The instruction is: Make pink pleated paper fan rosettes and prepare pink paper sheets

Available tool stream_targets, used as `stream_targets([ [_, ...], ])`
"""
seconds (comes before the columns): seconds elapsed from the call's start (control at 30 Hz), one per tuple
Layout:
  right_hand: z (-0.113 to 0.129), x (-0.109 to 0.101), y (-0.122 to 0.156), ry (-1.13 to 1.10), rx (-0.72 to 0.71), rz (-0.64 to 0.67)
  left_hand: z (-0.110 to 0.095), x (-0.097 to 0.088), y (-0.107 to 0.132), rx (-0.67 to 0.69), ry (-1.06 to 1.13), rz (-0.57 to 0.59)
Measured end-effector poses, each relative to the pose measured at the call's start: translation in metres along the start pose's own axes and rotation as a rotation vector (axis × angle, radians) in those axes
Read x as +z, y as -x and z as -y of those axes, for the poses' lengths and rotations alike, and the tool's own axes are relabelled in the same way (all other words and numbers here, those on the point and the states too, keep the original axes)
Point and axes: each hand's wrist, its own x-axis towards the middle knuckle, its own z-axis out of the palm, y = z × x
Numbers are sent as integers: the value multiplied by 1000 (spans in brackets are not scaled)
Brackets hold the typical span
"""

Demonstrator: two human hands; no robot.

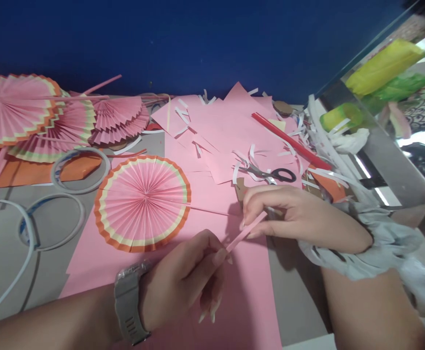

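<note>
A narrow pink paper strip [244, 233] runs between my two hands above a large pink sheet [249, 296]. My left hand [186, 277], with a grey watch on the wrist, pinches the strip's lower end with thumb and forefinger. My right hand [292, 214] pinches the upper end, fingers curled, a grey scrunchie on its wrist. Just left of the hands lies a round pleated pink paper fan [143, 201] with cream and orange rim.
Scissors [271, 173] with black handles lie on pink sheets behind my right hand, beside a red stick [289, 141] and white paper scraps. More pleated fans [33, 116] and tape rings [81, 170] sit at the left. A glass-edged shelf [380, 97] stands at the right.
</note>
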Motion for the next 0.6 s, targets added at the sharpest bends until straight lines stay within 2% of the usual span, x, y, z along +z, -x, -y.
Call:
stream_targets([
  [0.23,2,7,-4,-19,9,-14,-1,1,0,6,48,5],
  [0.4,4,12,-6,22,-5,1,-4,2,-1,-32,-32,-54],
  [0.6,0,9,-3,-55,-173,24,-4,1,0,-57,-138,-70],
])
